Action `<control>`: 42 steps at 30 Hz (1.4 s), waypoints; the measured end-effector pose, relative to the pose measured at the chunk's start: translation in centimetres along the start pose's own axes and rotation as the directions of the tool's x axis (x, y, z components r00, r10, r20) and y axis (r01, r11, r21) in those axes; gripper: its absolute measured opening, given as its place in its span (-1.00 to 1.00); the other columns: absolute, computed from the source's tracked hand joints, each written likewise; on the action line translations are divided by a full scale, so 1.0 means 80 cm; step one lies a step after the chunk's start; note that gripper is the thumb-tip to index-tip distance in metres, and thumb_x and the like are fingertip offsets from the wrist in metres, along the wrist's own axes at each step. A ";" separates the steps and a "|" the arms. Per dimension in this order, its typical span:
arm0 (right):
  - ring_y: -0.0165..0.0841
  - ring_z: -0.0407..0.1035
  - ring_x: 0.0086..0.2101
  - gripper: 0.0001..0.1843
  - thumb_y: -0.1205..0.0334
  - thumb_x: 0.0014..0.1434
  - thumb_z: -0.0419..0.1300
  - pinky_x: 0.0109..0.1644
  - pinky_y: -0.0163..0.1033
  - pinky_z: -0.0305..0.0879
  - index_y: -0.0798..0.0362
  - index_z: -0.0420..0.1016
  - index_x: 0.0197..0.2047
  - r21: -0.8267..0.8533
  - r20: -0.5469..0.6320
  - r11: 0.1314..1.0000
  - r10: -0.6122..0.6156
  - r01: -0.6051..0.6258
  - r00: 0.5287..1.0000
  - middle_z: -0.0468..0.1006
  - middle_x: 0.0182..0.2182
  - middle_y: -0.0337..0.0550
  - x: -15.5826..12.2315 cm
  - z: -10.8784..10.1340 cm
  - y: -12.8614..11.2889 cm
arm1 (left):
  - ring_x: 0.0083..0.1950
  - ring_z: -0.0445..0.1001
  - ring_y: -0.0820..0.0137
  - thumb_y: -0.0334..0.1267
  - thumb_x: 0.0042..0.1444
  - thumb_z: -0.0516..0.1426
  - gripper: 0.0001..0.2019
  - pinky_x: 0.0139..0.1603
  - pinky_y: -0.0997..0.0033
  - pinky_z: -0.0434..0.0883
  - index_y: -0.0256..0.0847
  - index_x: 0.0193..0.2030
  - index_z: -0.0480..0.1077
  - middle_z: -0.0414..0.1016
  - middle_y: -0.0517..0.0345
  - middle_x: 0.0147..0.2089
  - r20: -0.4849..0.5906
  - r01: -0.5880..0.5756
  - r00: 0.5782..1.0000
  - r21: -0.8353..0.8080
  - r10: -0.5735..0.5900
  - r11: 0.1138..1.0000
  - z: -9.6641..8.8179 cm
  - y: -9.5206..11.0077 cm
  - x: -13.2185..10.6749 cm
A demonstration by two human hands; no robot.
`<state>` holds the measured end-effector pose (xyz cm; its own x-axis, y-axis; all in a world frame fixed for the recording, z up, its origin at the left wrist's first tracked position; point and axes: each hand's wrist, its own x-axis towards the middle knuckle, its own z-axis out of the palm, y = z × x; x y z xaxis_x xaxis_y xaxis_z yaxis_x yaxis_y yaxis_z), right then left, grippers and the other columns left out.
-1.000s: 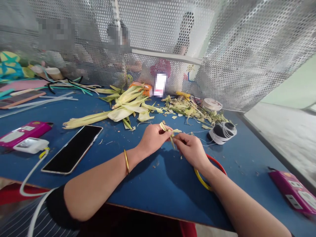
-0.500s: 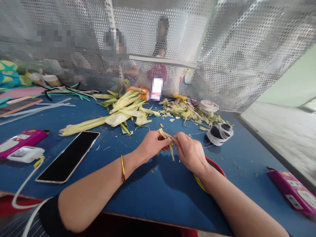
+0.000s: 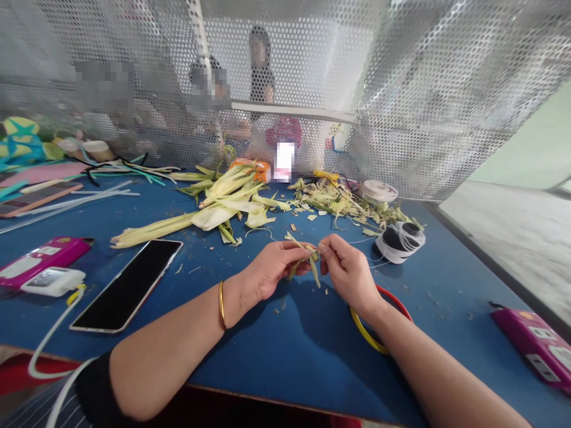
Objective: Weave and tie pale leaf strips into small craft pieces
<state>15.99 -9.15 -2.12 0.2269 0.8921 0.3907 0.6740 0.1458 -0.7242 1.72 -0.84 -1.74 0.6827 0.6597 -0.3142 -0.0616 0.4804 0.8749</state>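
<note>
Between the thumb and fingers of my left hand (image 3: 285,261) is a small piece made of folded corn husk strips (image 3: 314,270), with narrow ends sticking out above and below. My right hand (image 3: 345,267) is closed in a pinch just right of the husk piece; whatever lies in its fingertips is too small to make out. White thread (image 3: 357,242) runs from a black spool (image 3: 400,242) toward the back of my right hand. Under my right wrist lies a red and yellow ring (image 3: 368,333).
Corn husks (image 3: 227,199) are piled at the back, with shredded husk scraps (image 3: 334,199) to their right. A phone (image 3: 129,285) and a magenta device (image 3: 42,261) lie left; another magenta device (image 3: 535,342) is right. A perforated sheet (image 3: 285,71) hangs behind, people beyond it.
My right fingertips have moved slightly right, away from the husk piece, and more of it shows. The view has shifted a little. A person behind the sheet has moved left.
</note>
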 end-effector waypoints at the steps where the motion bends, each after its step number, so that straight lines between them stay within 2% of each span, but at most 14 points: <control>1: -0.41 0.25 -0.55 -0.71 0.14 0.35 -0.02 -0.41 -0.31 0.14 -0.02 0.28 -0.41 0.011 0.005 1.000 0.013 -0.013 1.000 0.38 -0.62 -0.32 0.000 0.001 0.000 | -0.43 0.46 0.52 -0.24 -0.16 0.38 -0.76 -0.32 0.49 0.36 -0.30 -0.33 0.56 0.53 0.16 -0.38 -0.019 -0.004 1.000 -0.002 0.004 1.000 0.001 -0.001 0.000; 4: -0.41 0.26 -0.55 -0.72 0.15 0.35 -0.01 -0.41 -0.31 0.14 -0.02 0.28 -0.41 0.013 0.013 1.000 0.018 -0.018 1.000 0.38 -0.62 -0.32 -0.001 0.004 0.002 | -0.44 0.44 0.53 -0.29 -0.15 0.35 -0.83 -0.31 0.48 0.36 -0.32 -0.41 0.52 0.50 0.17 -0.41 -0.063 0.000 0.998 -0.011 0.000 1.000 0.002 -0.003 0.001; 8: -0.39 0.25 -0.50 -0.72 0.17 0.35 -0.01 -0.37 -0.29 0.16 -0.02 0.29 -0.42 -0.032 0.006 0.999 -0.040 0.040 0.999 0.37 -0.57 -0.29 -0.001 0.004 0.004 | -0.45 0.43 0.52 -0.35 -0.15 0.33 -0.87 -0.26 0.43 0.39 -0.31 -0.45 0.49 0.46 0.21 -0.46 -0.091 -0.011 0.996 -0.007 0.011 1.000 0.003 -0.001 0.002; 13: -0.29 0.34 -0.21 -0.76 0.23 0.30 0.09 -0.13 -0.22 0.26 0.01 0.41 -0.42 -0.031 -0.050 0.978 -0.206 0.204 0.977 0.41 -0.29 -0.12 0.005 -0.004 0.006 | -0.44 0.43 0.51 -0.36 -0.15 0.35 -0.87 -0.28 0.43 0.38 -0.30 -0.49 0.48 0.47 0.19 -0.46 -0.120 -0.043 0.992 0.055 0.049 0.998 0.004 0.001 0.001; 15: -0.29 0.34 -0.19 -0.80 0.24 0.27 0.13 -0.10 -0.20 0.26 0.01 0.46 -0.40 0.001 -0.052 0.976 -0.218 0.219 0.974 0.40 -0.26 -0.13 0.007 -0.007 0.006 | -0.42 0.43 0.51 -0.35 -0.15 0.35 -0.87 -0.26 0.43 0.39 -0.30 -0.49 0.48 0.48 0.18 -0.45 -0.121 -0.039 0.992 0.067 0.047 0.997 0.004 0.001 0.000; 19: -0.31 0.33 -0.28 -0.81 0.21 0.25 0.15 -0.15 -0.19 0.26 0.00 0.49 -0.40 0.065 -0.074 0.987 -0.144 0.149 0.987 0.41 -0.36 -0.18 0.010 -0.013 0.005 | -0.42 0.43 0.51 -0.36 -0.16 0.36 -0.86 -0.25 0.43 0.40 -0.29 -0.49 0.49 0.49 0.19 -0.45 -0.130 -0.029 0.991 0.048 0.035 0.998 0.004 0.003 0.000; 22: -0.31 0.33 -0.31 -0.77 0.17 0.22 0.17 -0.16 -0.20 0.23 0.01 0.49 -0.45 0.133 -0.149 0.989 -0.042 0.062 0.988 0.45 -0.42 -0.19 0.012 -0.016 0.009 | -0.43 0.43 0.52 -0.38 -0.16 0.36 -0.88 -0.26 0.44 0.42 -0.29 -0.47 0.50 0.50 0.19 -0.44 -0.124 -0.008 0.992 -0.011 0.007 1.000 0.002 0.004 0.002; 25: -0.31 0.32 -0.34 -0.79 0.12 0.17 0.20 -0.20 -0.22 0.21 0.02 0.53 -0.44 0.228 -0.161 0.973 0.082 -0.044 0.983 0.48 -0.44 -0.21 0.013 -0.016 0.015 | -0.43 0.44 0.52 -0.38 -0.13 0.34 -0.89 -0.25 0.44 0.43 -0.29 -0.44 0.51 0.53 0.16 -0.41 -0.077 0.013 0.997 -0.075 -0.018 0.997 -0.002 0.004 0.006; 29: -0.33 0.30 -0.39 -0.77 0.05 0.11 0.25 -0.29 -0.25 0.19 0.04 0.53 -0.43 0.313 -0.160 0.936 0.217 -0.159 0.963 0.48 -0.47 -0.22 0.012 -0.011 0.019 | -0.43 0.45 0.51 -0.37 -0.05 0.30 -0.94 -0.25 0.44 0.45 -0.28 -0.41 0.52 0.54 0.15 -0.42 -0.043 0.028 0.998 -0.158 -0.035 0.987 -0.005 0.003 0.009; 32: -0.34 0.31 -0.40 -0.77 0.05 0.07 0.29 -0.29 -0.26 0.20 0.04 0.55 -0.40 0.372 -0.203 0.909 0.276 -0.187 0.939 0.50 -0.47 -0.23 0.012 -0.007 0.021 | -0.44 0.46 0.50 -0.37 -0.03 0.29 -0.96 -0.27 0.45 0.46 -0.28 -0.40 0.52 0.55 0.14 -0.42 -0.034 0.071 0.996 -0.175 -0.078 0.982 -0.005 0.004 0.008; 35: -0.34 0.33 -0.37 -0.81 0.08 0.08 0.30 -0.24 -0.24 0.21 0.03 0.58 -0.38 0.388 -0.206 0.910 0.238 -0.144 0.949 0.53 -0.44 -0.23 0.014 -0.007 0.021 | -0.44 0.48 0.48 -0.39 -0.03 0.28 -0.97 -0.28 0.45 0.48 -0.29 -0.42 0.51 0.57 0.12 -0.43 0.018 0.151 0.989 -0.139 -0.150 0.979 -0.004 0.004 0.005; 39: -0.34 0.33 -0.36 -0.84 0.12 0.11 0.28 -0.20 -0.22 0.22 0.01 0.57 -0.41 0.357 -0.131 0.933 0.095 -0.042 0.987 0.52 -0.43 -0.23 0.016 -0.011 0.021 | -0.44 0.48 0.49 -0.39 -0.03 0.28 -0.98 -0.27 0.45 0.48 -0.28 -0.43 0.51 0.57 0.12 -0.44 0.063 0.204 0.978 -0.132 -0.197 0.970 -0.002 0.003 0.002; 42: -0.34 0.33 -0.36 -0.83 0.11 0.11 0.28 -0.20 -0.23 0.23 0.02 0.56 -0.40 0.342 -0.166 0.939 0.108 -0.046 0.980 0.51 -0.44 -0.24 0.015 -0.012 0.023 | -0.42 0.49 0.47 -0.40 -0.03 0.28 -0.96 -0.25 0.44 0.49 -0.28 -0.43 0.50 0.56 0.12 -0.44 0.039 0.197 0.980 -0.181 -0.193 0.963 -0.002 0.004 0.004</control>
<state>18.15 -8.18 -2.44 0.4119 0.8194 0.3986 0.3817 0.2420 -0.8920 1.77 -0.39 -1.66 0.7099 0.5311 -0.4627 -0.0566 0.6977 0.7141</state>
